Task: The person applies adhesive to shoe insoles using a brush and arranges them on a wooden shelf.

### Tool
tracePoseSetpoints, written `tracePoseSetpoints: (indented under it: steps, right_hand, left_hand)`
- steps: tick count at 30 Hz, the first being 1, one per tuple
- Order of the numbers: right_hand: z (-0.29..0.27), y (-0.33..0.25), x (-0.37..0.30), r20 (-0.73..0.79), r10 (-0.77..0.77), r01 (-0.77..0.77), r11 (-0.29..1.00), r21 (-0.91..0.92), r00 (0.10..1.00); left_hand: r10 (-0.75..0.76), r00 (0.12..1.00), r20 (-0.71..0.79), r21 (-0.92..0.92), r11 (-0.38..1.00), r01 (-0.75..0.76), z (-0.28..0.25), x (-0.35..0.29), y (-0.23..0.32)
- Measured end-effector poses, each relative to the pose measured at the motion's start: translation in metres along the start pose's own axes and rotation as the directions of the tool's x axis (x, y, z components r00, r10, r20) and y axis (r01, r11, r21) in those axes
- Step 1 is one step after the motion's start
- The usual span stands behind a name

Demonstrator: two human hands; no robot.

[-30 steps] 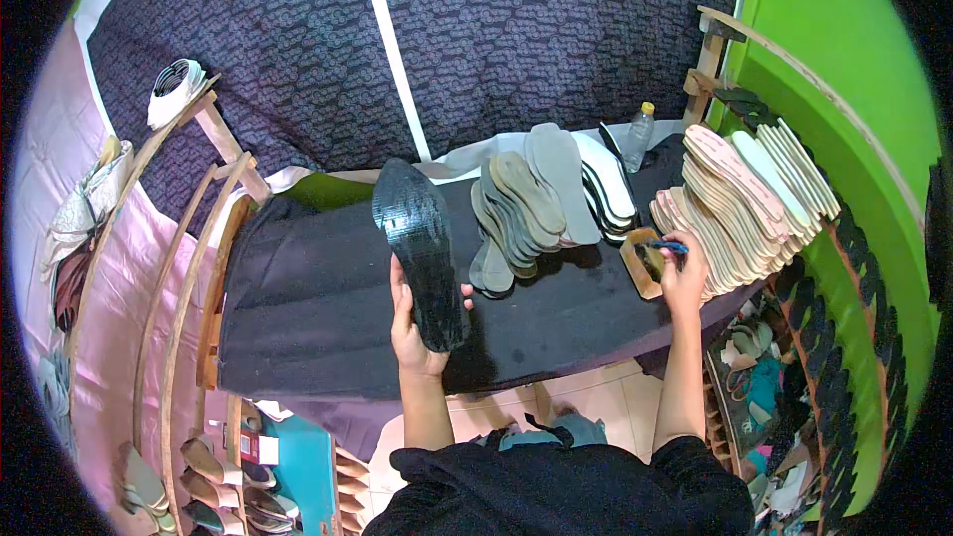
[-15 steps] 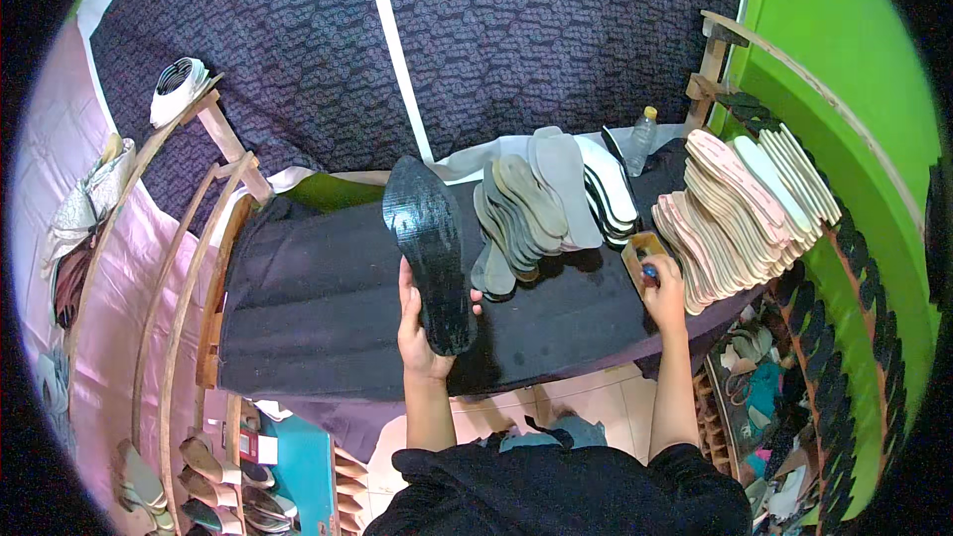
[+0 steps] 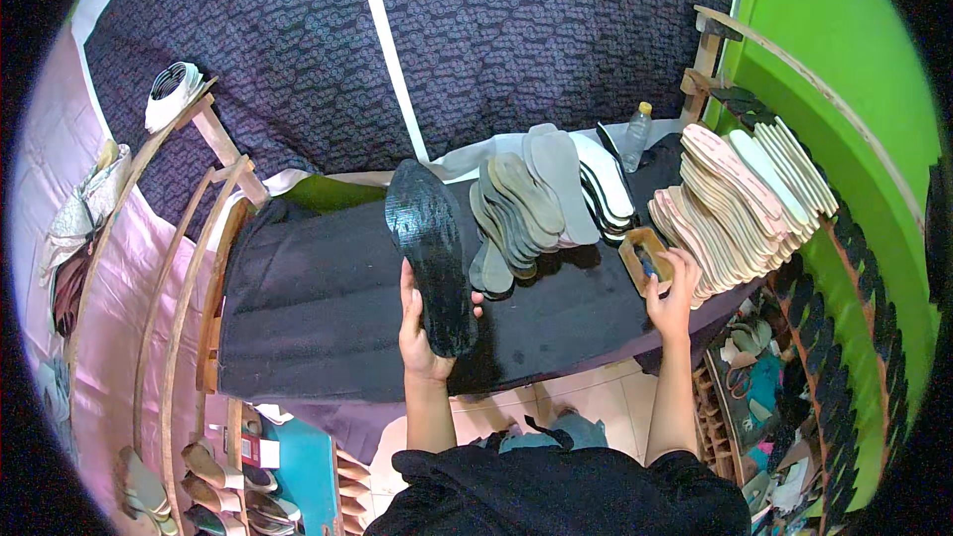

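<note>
Left grip: the left hand [image 3: 422,323] is closed around the lower end of a black shoe sole [image 3: 429,256], thumb on its right edge, in the middle of the frame.
Right grip: the right hand [image 3: 673,283] is at a small wooden box [image 3: 645,256], right of centre; its fingers curl over the box edge and touch something blue inside, but I cannot tell if they really hold it.
Sole direction: the long axis runs nearly vertical in the frame, the top leaning a little to the left; the wider end points to the top, the narrow end is in the palm. The textured side faces the camera.
Desk: the desk [image 3: 308,308], covered by dark cloth, lies under both hands; the sole is held above it.
Around: just right of the sole is a fan of grey insoles [image 3: 521,208], then white and black ones [image 3: 606,184]. A big stack of beige insoles [image 3: 730,203] is close beside the right hand.
Bottle: a clear plastic bottle [image 3: 637,137] with yellow cap stands upright behind the box, upper right.
Left side: wooden racks [image 3: 174,278] curve along the left edge.
</note>
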State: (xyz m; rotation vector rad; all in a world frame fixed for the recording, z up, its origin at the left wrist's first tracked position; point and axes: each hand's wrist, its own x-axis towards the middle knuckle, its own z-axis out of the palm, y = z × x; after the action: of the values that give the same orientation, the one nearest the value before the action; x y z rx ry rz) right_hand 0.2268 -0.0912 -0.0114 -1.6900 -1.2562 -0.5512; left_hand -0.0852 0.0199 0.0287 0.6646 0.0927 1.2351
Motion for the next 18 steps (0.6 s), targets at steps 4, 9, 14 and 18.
tracePoseSetpoints:
  steps: [4,9,14,18]
  right_hand:
    - [-0.005,-0.008,0.003,0.003,-0.003,0.003,1.000,-0.006,1.000]
    - [-0.006,-0.041,0.001,-0.049,-0.011,0.017,0.994,0.109,0.999]
    - [0.006,-0.104,0.002,0.128,-0.033,-0.027,0.899,0.438,0.991]
    - [0.024,-0.132,0.007,0.460,0.024,-0.381,0.601,0.703,0.887]
  left_hand:
    - [-0.022,1.000,0.011,-0.002,1.000,0.022,0.002,0.000,0.000]
    - [-0.051,0.998,0.024,-0.008,0.999,0.052,0.002,-0.002,-0.004]
    - [-0.074,0.994,0.079,-0.033,0.997,0.076,0.003,-0.005,-0.009]
    - [-0.129,0.987,0.101,-0.037,0.990,0.133,0.008,-0.005,-0.015]
